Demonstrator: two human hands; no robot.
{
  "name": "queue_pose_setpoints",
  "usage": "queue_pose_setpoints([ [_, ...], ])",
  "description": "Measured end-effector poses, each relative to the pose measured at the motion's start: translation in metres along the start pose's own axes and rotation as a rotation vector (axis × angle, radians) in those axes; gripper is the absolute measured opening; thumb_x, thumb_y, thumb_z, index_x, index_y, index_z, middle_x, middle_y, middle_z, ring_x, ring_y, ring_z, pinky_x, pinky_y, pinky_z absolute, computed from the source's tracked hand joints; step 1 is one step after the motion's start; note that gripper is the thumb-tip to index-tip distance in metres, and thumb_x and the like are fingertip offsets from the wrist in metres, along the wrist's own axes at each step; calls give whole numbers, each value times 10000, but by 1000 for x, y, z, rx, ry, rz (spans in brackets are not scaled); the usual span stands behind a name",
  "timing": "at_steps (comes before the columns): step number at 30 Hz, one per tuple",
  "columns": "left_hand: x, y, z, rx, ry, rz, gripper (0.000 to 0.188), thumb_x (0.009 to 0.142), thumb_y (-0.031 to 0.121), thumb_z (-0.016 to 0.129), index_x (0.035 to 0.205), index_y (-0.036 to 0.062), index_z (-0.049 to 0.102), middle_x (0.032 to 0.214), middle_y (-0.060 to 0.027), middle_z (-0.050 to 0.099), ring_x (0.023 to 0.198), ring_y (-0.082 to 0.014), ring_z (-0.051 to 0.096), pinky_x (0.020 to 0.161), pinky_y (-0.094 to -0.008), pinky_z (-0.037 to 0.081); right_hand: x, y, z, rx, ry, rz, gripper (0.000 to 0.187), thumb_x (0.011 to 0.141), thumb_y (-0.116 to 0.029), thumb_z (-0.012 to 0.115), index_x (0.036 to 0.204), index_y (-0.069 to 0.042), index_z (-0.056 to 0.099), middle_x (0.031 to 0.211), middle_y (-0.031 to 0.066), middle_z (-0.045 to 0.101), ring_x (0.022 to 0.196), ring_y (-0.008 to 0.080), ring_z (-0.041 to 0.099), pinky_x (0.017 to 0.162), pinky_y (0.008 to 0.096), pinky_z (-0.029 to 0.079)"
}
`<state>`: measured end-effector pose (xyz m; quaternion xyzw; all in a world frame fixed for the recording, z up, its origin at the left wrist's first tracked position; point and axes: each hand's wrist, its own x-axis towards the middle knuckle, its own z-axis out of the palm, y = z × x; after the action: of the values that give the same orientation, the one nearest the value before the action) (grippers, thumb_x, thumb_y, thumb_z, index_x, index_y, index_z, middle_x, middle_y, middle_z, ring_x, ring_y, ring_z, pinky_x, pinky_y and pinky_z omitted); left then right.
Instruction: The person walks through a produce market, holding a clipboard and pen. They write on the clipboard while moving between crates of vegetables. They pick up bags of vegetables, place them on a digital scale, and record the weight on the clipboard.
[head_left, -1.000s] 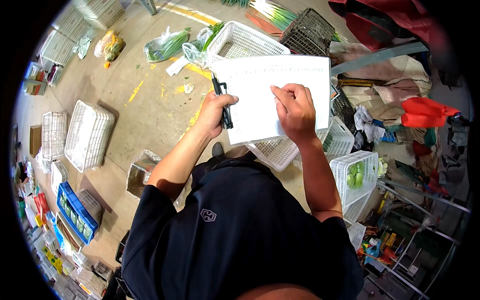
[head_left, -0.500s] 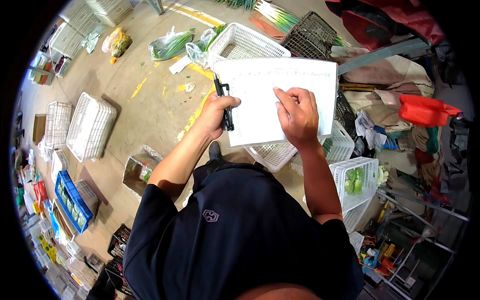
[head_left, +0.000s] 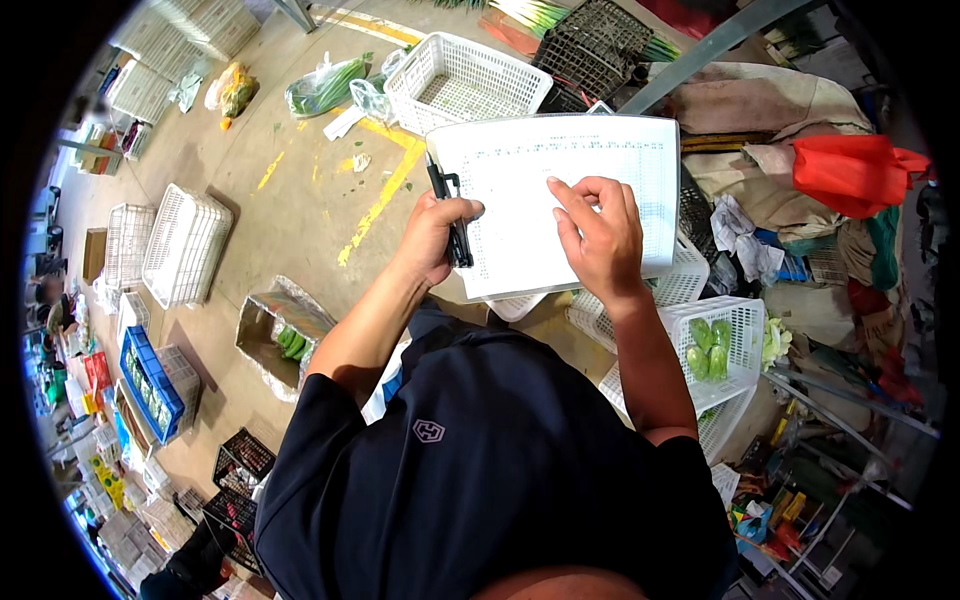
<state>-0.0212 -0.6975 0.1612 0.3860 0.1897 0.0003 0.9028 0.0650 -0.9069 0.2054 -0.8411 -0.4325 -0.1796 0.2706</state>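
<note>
My left hand (head_left: 432, 235) is closed on the left edge of a clipboard (head_left: 520, 262) bearing a white sheet with a printed grid, its thumb lying over the top. A black pen (head_left: 437, 178) lies along that same edge by the black clip, partly covered by my left hand. My right hand (head_left: 603, 232) is over the sheet and holds nothing. Its index finger reaches toward the upper middle of the grid and its thumb is apart, while the other fingers are bent. Whether the fingertip touches the paper I cannot tell.
A white plastic crate (head_left: 470, 85) stands ahead, beside a bag of green vegetables (head_left: 328, 88) and a black crate (head_left: 590, 45). Bagged green vegetables lie in a white basket (head_left: 745, 345) at right. An open carton (head_left: 262, 345) stands left, with stacked white baskets (head_left: 188, 245) beyond. A metal bar (head_left: 710, 55) slants across the upper right.
My view has shifted slightly, so the floor and crates sit differently around me, and more of the left carton's contents shows. Both hands keep nearly the same place on the clipboard.
</note>
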Motion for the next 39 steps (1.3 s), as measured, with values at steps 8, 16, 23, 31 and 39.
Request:
queue_pose_setpoints([
  [8, -17, -21, 32, 3, 46, 5, 418, 807, 38, 566, 1208, -81, 587, 1071, -166, 705, 920, -237, 717, 859, -361, 588, -26, 28, -15, 120, -13, 16, 355, 741, -49, 779, 1088, -100, 730, 989, 45, 586, 882, 232, 567, 792, 365, 489],
  [16, -34, -32, 20, -18, 190, 30, 429, 790, 21, 556, 1204, -84, 593, 1079, -180, 705, 927, -244, 718, 861, -367, 587, -28, 30, -3, 232, -65, -68, 351, 742, -37, 778, 1084, -102, 728, 1063, 58, 603, 922, 239, 585, 822, 371, 501],
  [23, -56, -43, 7, -106, 269, 108, 465, 762, 26, 561, 1218, -61, 580, 1086, -166, 699, 936, -243, 717, 873, -389, 593, -23, 21, 7, 294, -119, -184, 353, 748, -19, 768, 1092, -90, 728, 1116, 85, 604, 972, 269, 588, 840, 382, 513],
  [31, -97, -49, -12, -191, 394, 240, 427, 760, 19, 542, 1169, -90, 600, 1038, -165, 705, 891, -237, 719, 836, -369, 596, -18, -5, 26, 417, -213, -318, 336, 768, -3, 749, 1096, -71, 728, 1199, 132, 595, 1055, 311, 588, 906, 391, 522],
  [39, -166, -51, -41, -298, 526, 311, 343, 747, 33, 575, 1069, -66, 638, 925, -116, 702, 831, -207, 713, 834, -367, 603, -23, -60, 49, 545, -299, -469, 262, 778, -26, 753, 1037, -69, 752, 1262, 130, 594, 1113, 315, 582, 938, 388, 524],
])
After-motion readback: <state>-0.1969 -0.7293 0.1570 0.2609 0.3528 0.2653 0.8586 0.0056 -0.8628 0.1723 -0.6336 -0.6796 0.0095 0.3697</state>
